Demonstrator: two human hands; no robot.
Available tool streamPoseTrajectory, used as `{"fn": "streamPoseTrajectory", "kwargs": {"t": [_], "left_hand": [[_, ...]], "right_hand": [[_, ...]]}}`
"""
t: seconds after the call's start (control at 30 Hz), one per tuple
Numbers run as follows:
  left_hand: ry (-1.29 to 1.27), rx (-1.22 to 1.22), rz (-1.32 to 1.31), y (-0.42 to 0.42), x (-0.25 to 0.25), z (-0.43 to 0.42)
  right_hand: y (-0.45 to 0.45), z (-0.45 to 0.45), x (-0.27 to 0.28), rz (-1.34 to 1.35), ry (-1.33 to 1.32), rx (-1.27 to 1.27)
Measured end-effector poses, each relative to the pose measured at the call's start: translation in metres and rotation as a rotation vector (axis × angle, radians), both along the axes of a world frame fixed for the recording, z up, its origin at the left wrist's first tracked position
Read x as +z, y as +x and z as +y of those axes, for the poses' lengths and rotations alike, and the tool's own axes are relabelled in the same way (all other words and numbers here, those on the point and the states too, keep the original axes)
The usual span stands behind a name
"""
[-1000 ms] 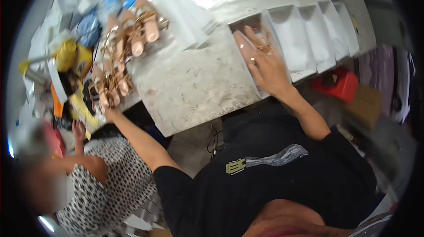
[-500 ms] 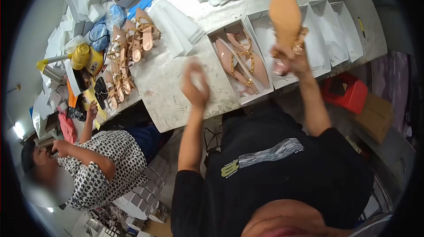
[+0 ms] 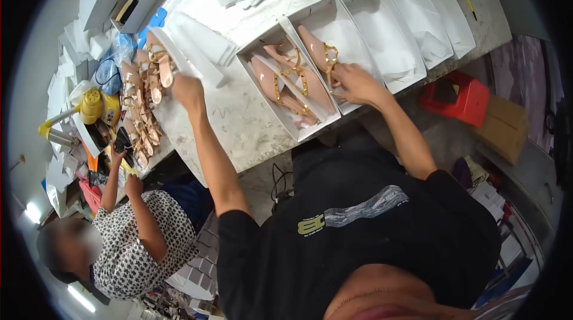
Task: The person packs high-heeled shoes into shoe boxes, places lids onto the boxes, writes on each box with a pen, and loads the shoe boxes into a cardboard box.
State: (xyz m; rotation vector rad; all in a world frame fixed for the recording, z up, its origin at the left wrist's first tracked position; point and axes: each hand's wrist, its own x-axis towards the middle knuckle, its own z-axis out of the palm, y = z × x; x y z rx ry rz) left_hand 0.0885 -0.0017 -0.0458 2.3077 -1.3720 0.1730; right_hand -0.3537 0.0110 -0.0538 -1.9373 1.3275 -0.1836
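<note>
Shoe (image 3: 317, 50) that was held up now lies in the 2nd box (image 3: 351, 36) from left, mid-frame, right hand (image 3: 360, 85) pinching its heel end, so that box has 1 in. Left hand (image 3: 189, 91) swung toward the sandals (image 3: 157, 93), upper left; grip's too blurry to tell.

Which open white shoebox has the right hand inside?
The second shoebox from the left: the right hand touches its single studded slingback; the leftmost shoebox holds two, the others show none.
</note>
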Motion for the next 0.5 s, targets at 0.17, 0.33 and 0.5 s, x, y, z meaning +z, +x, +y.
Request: {"fn": "streamPoseTrajectory", "kwargs": {"t": [0.17,0.33,0.5], "left_hand": [[-0.281,-0.391,1.119,-0.183,0.098,0.080],[-0.071,-0.507,0.748,-0.256,0.084,0.050],[-0.467,0.445,-0.152,0.012,0.008,0.008]], "right_hand": [[0.012,0.024,0.078,-1.226,0.209,-0.272],[-0.028,-0.012,0.105,-0.584,-0.374,-0.437],[-0.057,-0.001,0.030,-0.090,-0.785,-0.084]]}}
